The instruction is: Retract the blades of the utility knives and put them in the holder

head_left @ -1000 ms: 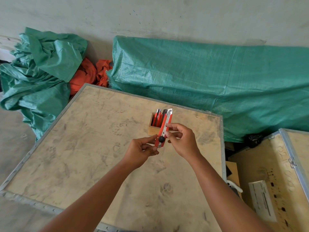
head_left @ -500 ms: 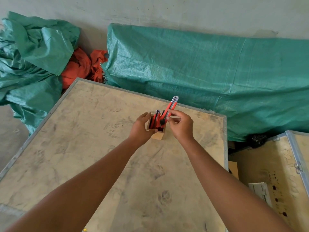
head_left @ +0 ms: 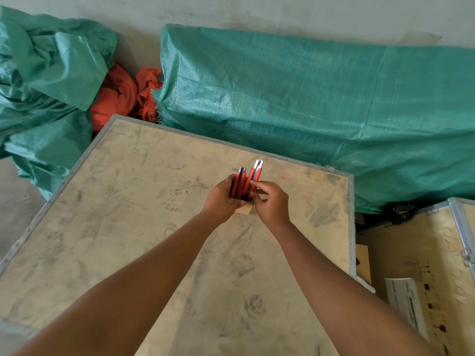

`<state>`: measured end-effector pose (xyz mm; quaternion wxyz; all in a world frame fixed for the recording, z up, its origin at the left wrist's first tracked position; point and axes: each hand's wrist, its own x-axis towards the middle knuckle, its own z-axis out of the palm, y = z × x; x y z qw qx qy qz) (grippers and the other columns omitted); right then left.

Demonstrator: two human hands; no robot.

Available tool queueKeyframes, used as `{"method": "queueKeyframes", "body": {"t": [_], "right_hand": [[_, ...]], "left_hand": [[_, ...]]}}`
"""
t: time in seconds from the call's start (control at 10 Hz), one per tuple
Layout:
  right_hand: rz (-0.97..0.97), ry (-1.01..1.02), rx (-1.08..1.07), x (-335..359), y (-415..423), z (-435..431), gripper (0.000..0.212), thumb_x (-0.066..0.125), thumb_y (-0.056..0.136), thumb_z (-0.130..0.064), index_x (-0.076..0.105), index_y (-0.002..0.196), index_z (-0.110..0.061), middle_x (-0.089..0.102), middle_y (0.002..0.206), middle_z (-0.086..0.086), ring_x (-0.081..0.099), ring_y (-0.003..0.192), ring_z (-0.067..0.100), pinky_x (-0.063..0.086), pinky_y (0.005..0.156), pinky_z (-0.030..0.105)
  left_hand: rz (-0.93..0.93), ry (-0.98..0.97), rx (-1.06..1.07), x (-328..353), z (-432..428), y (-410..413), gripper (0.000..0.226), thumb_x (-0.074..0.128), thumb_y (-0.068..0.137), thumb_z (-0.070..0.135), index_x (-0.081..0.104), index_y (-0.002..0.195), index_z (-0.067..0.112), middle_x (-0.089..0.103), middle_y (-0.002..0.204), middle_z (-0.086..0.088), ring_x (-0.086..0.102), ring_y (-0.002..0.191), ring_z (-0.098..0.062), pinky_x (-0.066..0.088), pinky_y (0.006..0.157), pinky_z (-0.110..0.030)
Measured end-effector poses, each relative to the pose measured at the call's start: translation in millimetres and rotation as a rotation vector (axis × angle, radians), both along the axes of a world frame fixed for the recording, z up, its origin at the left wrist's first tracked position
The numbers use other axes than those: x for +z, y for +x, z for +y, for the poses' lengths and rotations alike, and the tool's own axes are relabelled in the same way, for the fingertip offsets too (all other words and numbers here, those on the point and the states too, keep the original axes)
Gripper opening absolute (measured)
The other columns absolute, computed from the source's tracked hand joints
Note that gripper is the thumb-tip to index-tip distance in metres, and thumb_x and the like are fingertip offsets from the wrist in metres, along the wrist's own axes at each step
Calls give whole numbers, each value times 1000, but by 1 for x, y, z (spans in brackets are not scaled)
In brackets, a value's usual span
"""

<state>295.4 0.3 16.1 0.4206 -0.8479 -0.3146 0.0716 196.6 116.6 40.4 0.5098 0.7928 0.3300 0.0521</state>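
2 hands [head_left: 221,199] [head_left: 270,204] hold 1 holder [head_left: 244,209] with red knives [head_left: 241,183].

Both forearms are bare, with no sleeves reaching them. The left hand [head_left: 220,199] and right hand [head_left: 270,203] wear no gloves, rings or watches.

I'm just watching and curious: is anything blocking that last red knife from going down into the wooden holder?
Nothing visible blocks it. The red knife already stands in the wooden holder beside the other knives, between the left hand and right hand.
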Motion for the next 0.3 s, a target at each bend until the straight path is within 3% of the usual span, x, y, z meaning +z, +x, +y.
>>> {"method": "queueKeyframes", "body": {"t": [0.1,0.2,0.3], "right_hand": [[39,-14,6,2,0,1,40,74,84,5,75,122,-9,77,115,11,72,102,25,59,94,34],[86,-20,4,10,-4,-3,42,75,86,2,73,125,-11,75,119,11,73,102,26,60,93,36],[110,46,-41,28,-5,-9,40,76,88,-5,72,126,-14,74,122,8,73,102,22,55,85,17]], "left_hand": [[21,8,3,0,-3,1,58,77,81,13,53,134,19,67,121,1,62,110,-14,48,98,-28],[10,18,-2,8,-2,0,51,78,79,13,59,125,21,68,118,2,63,114,-18,49,91,-25],[-8,6,57,14,-4,-6,64,79,80,17,51,138,18,56,140,0,51,129,-20,43,102,-29]]}}
